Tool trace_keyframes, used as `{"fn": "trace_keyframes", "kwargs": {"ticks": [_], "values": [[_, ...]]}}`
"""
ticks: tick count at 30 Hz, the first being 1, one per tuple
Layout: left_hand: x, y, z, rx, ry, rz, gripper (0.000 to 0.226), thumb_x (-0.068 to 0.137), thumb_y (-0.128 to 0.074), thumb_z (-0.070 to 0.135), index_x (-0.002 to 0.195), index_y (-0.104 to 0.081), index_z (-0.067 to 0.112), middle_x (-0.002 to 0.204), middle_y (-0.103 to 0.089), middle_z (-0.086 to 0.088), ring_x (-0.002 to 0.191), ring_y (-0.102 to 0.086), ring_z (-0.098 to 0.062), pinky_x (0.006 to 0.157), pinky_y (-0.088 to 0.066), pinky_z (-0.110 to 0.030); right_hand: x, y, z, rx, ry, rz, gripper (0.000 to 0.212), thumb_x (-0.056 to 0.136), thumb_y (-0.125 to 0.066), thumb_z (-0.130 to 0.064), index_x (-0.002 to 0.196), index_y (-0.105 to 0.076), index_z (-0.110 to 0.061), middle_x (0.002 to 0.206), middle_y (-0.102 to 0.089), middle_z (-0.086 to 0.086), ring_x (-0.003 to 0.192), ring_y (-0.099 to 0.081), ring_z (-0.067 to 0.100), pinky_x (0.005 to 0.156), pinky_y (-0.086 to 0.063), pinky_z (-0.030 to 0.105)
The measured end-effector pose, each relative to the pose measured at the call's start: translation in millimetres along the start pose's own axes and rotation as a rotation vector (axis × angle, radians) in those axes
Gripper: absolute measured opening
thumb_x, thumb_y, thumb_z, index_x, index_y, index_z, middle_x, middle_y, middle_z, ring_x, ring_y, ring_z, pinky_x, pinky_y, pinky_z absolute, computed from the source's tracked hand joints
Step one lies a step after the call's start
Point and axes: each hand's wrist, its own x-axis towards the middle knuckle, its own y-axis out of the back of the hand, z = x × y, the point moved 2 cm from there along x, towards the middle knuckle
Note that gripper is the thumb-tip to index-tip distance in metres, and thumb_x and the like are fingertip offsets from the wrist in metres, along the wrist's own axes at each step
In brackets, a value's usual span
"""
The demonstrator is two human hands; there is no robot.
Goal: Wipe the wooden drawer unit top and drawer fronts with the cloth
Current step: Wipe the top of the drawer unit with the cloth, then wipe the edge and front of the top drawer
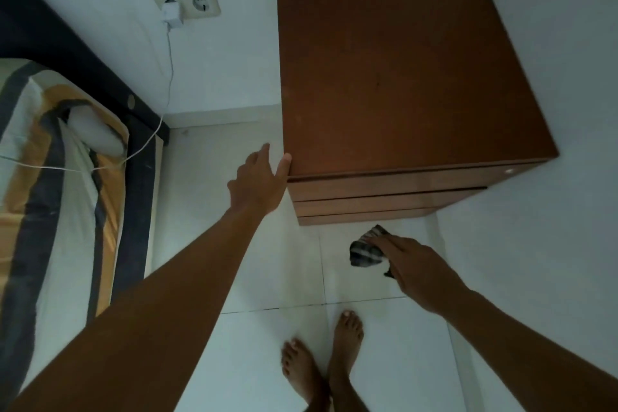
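Note:
The brown wooden drawer unit stands in the room's corner, its bare top facing me and three drawer fronts below the front edge. My left hand reaches to the unit's front left corner, thumb on the top edge, fingers straight along the side. My right hand is lower, in front of the drawers, and grips a dark striped cloth that sticks out to the left of the fingers.
A bed with a striped cover and dark frame lies at the left. A wall socket with a white charger and its hanging cable sits left of the unit. White walls close in at the back and right. My bare feet stand on white tiles.

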Motion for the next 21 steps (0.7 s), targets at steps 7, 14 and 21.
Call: {"fn": "trace_keyframes", "kwargs": {"ticks": [7,14,21], "values": [[-43,-2,-11,-0.158,-0.045,0.024,0.066,0.093,-0.044,0.069,0.136,-0.055,0.021,0.133,-0.063,-0.005,0.116,-0.061,-0.027,0.100,-0.047,-0.048,25,37,21,0.024,-0.309,0.002,0.070,0.090,-0.061,-0.005,0.151,-0.030,-0.017,0.133,-0.058,0.015,0.103,-0.060,0.034,0.086,-0.054,0.047],[-44,-17,17,-0.249,0.064,0.162,0.057,0.088,-0.052,0.069,0.111,-0.065,0.018,0.104,-0.071,-0.003,0.096,-0.068,-0.027,0.087,-0.054,-0.046,36,55,49,-0.181,-0.385,0.066,0.073,0.095,-0.050,-0.005,0.158,-0.015,-0.012,0.160,-0.030,0.012,0.121,-0.050,0.036,0.095,-0.051,0.046],[-47,-32,26,-0.223,0.157,0.294,0.055,0.093,-0.049,0.066,0.107,-0.062,0.015,0.099,-0.071,-0.006,0.093,-0.067,-0.031,0.085,-0.052,-0.045,33,43,67,-0.210,-0.341,0.114,0.074,0.095,-0.054,-0.009,0.158,-0.015,-0.011,0.164,-0.023,0.008,0.132,-0.041,0.037,0.098,-0.051,0.047]]}}
